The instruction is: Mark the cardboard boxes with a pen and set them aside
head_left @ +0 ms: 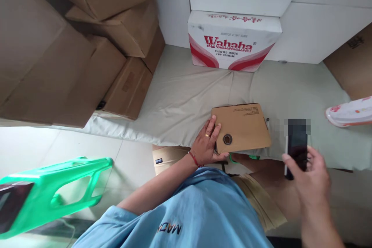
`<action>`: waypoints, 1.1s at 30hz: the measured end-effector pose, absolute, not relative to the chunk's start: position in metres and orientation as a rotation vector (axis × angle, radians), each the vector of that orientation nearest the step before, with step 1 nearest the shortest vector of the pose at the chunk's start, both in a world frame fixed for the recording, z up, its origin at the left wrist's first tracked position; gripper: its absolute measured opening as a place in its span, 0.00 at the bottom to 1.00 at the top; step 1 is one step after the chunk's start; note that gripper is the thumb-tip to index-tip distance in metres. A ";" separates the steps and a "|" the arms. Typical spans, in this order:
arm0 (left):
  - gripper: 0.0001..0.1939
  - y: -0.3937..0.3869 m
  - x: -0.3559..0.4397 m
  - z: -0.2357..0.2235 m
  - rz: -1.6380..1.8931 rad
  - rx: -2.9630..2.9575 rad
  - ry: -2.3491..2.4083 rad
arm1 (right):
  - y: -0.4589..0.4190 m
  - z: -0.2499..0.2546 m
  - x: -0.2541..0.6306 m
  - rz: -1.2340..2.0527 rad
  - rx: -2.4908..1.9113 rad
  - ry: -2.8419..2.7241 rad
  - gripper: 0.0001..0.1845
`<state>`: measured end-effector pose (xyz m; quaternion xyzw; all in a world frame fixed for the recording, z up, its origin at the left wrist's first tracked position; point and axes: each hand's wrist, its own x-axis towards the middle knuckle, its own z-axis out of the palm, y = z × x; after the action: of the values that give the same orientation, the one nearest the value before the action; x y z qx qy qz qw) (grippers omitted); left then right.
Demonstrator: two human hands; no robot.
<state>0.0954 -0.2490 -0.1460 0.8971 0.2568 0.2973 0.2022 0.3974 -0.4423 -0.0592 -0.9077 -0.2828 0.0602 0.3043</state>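
Against the spread left hand [205, 145], a flat brown printed carton [245, 128]; right hand [313, 178] grips black phone [297, 149]

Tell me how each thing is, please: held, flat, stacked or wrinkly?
Left hand: fingers spread, touching the small brown box.
Right hand: closed around the phone.
Phone: held, visible face dark.
Small brown box: lying flat; can't tell if fully shut.
Wahaha carton: standing.
Brown cartons: stacked.
Grey cover: wrinkled.
Green stool: seems upright.

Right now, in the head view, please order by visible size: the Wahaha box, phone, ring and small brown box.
1. Wahaha box
2. Small brown box
3. Phone, in the right hand
4. Ring
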 end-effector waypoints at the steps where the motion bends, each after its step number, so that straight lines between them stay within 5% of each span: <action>1: 0.63 -0.249 0.095 -0.146 0.826 2.504 0.719 | -0.443 -0.053 0.368 0.136 -2.371 -0.757 0.56; 8: 0.59 -0.248 0.097 -0.149 0.891 2.494 0.706 | -0.411 -0.038 0.241 -0.005 -1.978 -1.347 0.39; 14: 0.54 -0.247 0.100 -0.154 0.943 2.484 0.699 | -0.408 -0.044 0.229 0.007 -2.017 -1.351 0.42; 33: 0.62 -0.246 0.097 -0.146 0.886 2.505 0.697 | -0.412 -0.043 0.247 -0.107 -2.026 -1.329 0.42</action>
<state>0.0966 -0.2465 -0.1462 0.8943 0.2487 0.3162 0.1960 0.2466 -0.4115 -0.0427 -0.7823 -0.5134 -0.0413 0.3505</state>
